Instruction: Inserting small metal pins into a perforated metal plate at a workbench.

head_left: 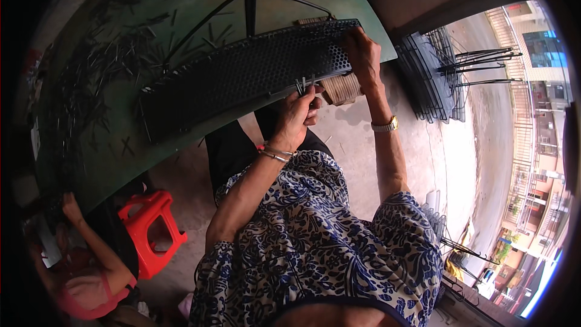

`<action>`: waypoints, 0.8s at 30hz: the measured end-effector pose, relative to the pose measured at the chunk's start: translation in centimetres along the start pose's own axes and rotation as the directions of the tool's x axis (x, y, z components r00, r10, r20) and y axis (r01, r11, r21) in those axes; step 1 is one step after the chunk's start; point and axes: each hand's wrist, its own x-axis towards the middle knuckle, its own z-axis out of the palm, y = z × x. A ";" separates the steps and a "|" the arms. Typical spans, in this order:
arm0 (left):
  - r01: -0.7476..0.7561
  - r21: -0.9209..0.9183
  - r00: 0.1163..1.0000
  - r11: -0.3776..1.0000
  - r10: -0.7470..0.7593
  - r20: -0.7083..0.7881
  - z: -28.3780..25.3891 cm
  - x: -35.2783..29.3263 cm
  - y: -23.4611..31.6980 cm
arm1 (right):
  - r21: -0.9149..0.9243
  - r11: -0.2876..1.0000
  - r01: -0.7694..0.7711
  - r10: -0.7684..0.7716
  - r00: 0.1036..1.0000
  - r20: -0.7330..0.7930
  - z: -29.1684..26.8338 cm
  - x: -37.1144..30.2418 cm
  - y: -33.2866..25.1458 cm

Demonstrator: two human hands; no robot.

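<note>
A black perforated metal panel (242, 63) with a wire frame lies along the near edge of the green table (124, 163). My left hand (295, 118) is just below the panel's near edge, its fingers closed around several short thin strips (304, 85) whose ends stick up past the thumb. At the panel's right end, my right hand (363, 54) is closed with its fingertips against the corner. What those fingertips pinch, if anything, is hidden. Black rods (249, 9) rise from the panel's far side.
Many loose dark strips (100, 66) lie scattered over the table's left. Ridged tan cardboard (340, 89) shows under the panel's right end. Stacked black racks (423, 79) stand at right. A red stool (154, 233) is at lower left, beside another person's arm (100, 245).
</note>
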 end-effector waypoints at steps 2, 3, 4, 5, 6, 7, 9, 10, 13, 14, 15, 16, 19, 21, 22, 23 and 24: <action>-0.014 -0.007 0.999 1.000 0.014 0.030 0.0 0.0 -0.1 | 0.000 1.000 0.018 -0.018 1.000 0.010 0.1 -0.1 0.3; -0.013 -0.005 0.999 1.000 0.013 0.033 0.2 0.0 -0.2 | -0.075 0.997 0.008 -0.004 0.999 0.044 0.3 -0.2 1.1; -0.019 0.000 0.999 1.000 0.019 0.039 0.4 -0.1 -0.2 | -0.150 0.989 0.000 0.012 0.997 0.077 0.4 -0.3 1.8; -0.029 0.002 0.999 1.000 0.029 0.039 0.4 -0.2 -0.2 | -0.148 0.989 0.002 0.010 0.997 0.079 0.4 -0.3 1.3; -0.032 0.002 0.999 0.999 0.032 0.037 0.2 -0.1 -0.2 | -0.251 0.968 0.026 -0.013 0.999 0.053 0.5 -0.3 0.8; -0.049 0.002 0.997 0.999 0.048 0.060 0.0 0.0 -0.3 | -0.353 0.934 0.046 -0.038 0.999 0.029 0.6 -0.4 0.3; -0.064 0.003 0.994 0.998 0.063 0.087 0.0 0.0 -0.2 | -0.358 0.933 0.029 -0.022 1.000 0.021 0.8 -0.2 0.3; -0.068 0.015 0.994 0.998 0.067 0.085 0.1 -0.1 -0.2 | -0.362 0.932 0.010 -0.006 1.000 0.014 0.9 -0.1 0.3; -0.064 0.027 0.995 0.998 0.062 0.080 0.5 -0.4 -0.2 | -0.394 0.919 0.029 0.002 0.997 0.080 1.0 0.0 0.4; -0.061 0.027 0.996 0.998 0.059 0.073 0.6 -0.5 -0.1 | -0.394 0.919 0.032 0.000 0.997 0.080 1.0 0.0 0.2; -0.062 0.026 0.995 0.998 0.060 0.074 0.7 -0.6 0.0 | -0.391 0.920 0.029 0.002 0.997 0.080 0.9 -0.2 0.1; -0.066 0.032 0.995 0.997 0.063 0.081 0.8 -0.7 0.0 | -0.388 0.921 0.026 0.005 0.997 0.079 0.8 -0.4 0.0; -0.077 0.043 0.993 0.996 0.073 0.096 0.8 -0.6 0.0 | -0.376 0.921 0.103 -0.098 0.995 0.033 0.8 -1.2 0.1; -0.086 0.051 0.992 0.995 0.081 0.101 0.8 -0.5 0.0 | -0.380 0.921 0.081 -0.017 0.986 0.169 0.3 -1.5 0.9; -0.138 0.061 0.987 0.989 0.132 0.090 0.9 -0.4 -0.1 | -0.388 0.920 0.059 0.066 0.952 0.300 0.2 -1.6 1.3; -0.190 0.066 0.980 0.979 0.186 0.072 0.8 -0.6 -0.1 | -0.385 0.921 0.063 0.063 0.950 0.306 -0.2 -2.0 -0.2; -0.194 0.062 0.980 0.979 0.189 0.067 0.3 -0.4 -0.2 | -0.136 0.990 -0.045 0.103 0.882 0.460 -1.1 -2.7 -3.1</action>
